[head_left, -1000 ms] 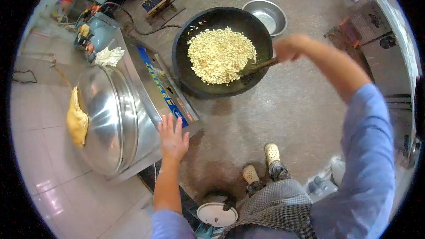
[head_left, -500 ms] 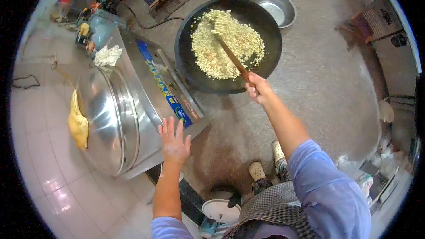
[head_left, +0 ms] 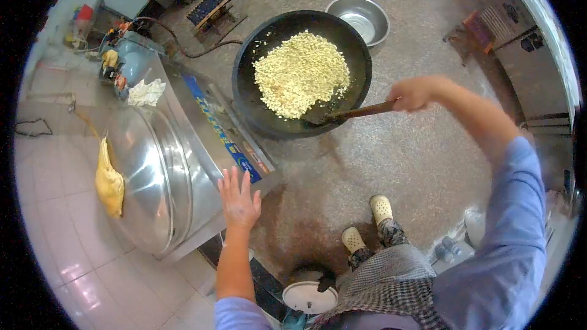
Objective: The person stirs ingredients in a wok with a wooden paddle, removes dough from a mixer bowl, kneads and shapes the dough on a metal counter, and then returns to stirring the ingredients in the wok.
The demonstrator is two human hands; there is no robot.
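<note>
My right hand point(head_left: 417, 93) is closed round the wooden handle of a spatula point(head_left: 367, 110). The spatula's dark head rests inside the near edge of a large black wok point(head_left: 359, 64), beside the food. A broad heap of small, pale-yellow chopped pieces point(head_left: 299, 73) fills much of the wok; I cannot tell what food it is. With fingers spread, my left hand point(head_left: 239, 203) holds nothing. It hovers by the near corner of a metal counter, just below a long blue box point(head_left: 223, 131). Whether it touches the counter is unclear.
A steel basin point(head_left: 362, 17) stands behind the wok to the right. On the left, a large domed metal lid point(head_left: 143, 180) lies near a yellow cloth point(head_left: 109, 177). A grey gas cylinder point(head_left: 134, 55) with a hose stands beyond. A white-lidded bucket point(head_left: 310, 296) is near my feet.
My right hand has swung right and slightly up, drawing the spatula from the middle of the heap to the wok's near edge. The left hand has barely moved. The view has shifted slightly.
</note>
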